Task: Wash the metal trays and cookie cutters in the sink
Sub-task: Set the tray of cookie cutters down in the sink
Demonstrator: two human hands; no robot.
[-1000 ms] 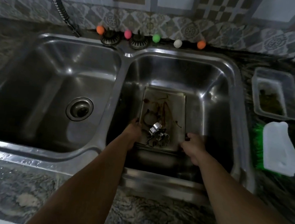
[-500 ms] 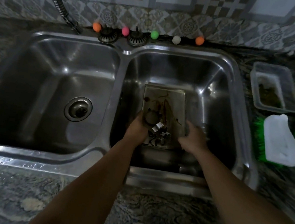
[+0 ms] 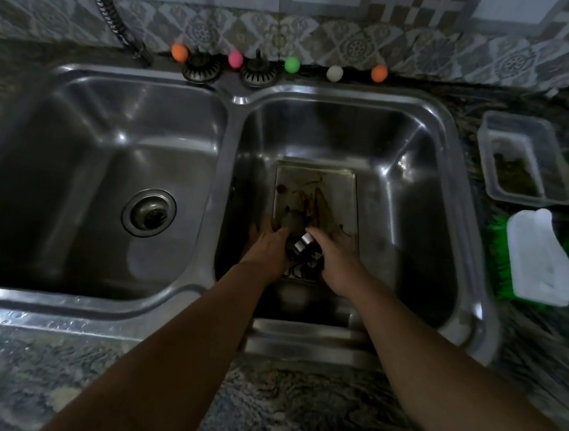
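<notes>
Both hands reach down into the right basin, close together over the near end of the metal tray [image 3: 316, 190]. The left hand [image 3: 268, 245] lies with its fingers stretched forward and loosely spread, touching the heap of cookie cutters [image 3: 304, 251] from the left; whether it has hold of one I cannot tell. The right hand [image 3: 336, 257] comes in from the right with fingers extended toward the same heap, its forefinger at a shiny cutter; its grasp is hidden too. The cutters sit between the two hands, on the tray's near end, equally close to each. The stained tray lies flat on the basin floor, its long axis running straight away from the person toward the back wall of the sink [image 3: 451, 181]. The left basin with its drain [image 3: 148, 212] lies beside, and a white brush [image 3: 540, 261] rests on the bench to the right
</notes>
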